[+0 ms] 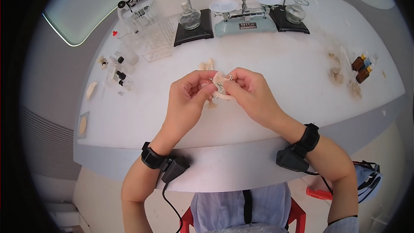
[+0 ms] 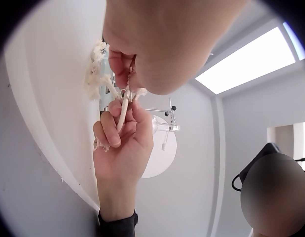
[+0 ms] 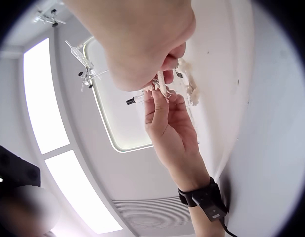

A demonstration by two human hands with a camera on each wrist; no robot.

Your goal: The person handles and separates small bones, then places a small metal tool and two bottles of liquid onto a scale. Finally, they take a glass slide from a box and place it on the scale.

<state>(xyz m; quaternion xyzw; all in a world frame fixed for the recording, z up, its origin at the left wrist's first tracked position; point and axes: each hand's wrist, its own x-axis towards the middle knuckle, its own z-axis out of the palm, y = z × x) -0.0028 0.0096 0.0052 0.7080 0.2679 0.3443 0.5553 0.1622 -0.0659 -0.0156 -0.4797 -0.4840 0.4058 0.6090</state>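
A cream cord (image 1: 224, 96) with small metal pieces (image 1: 220, 87) is held between both hands above the table. My left hand (image 1: 185, 99) pinches its frayed left part between thumb and fingers. Opposite it, the right hand (image 1: 258, 97) pinches the other side, thumb against curled fingers. In the left wrist view the cord (image 2: 123, 114) runs across the right hand's fingers (image 2: 109, 129). The right wrist view shows the cord (image 3: 161, 83) between the fingertips, partly hidden by the near hand. Frayed cream strands (image 1: 207, 64) show just behind the hands.
A balance (image 1: 246, 26) stands at the back between two stands with flasks (image 1: 189, 19). Glass tubes (image 1: 151, 30) and dropper bottles (image 1: 121, 76) are at left. Brown bottles (image 1: 363, 75) and cream bundles (image 1: 336, 75) lie at right. The table's front edge (image 1: 224, 149) is near the forearms.
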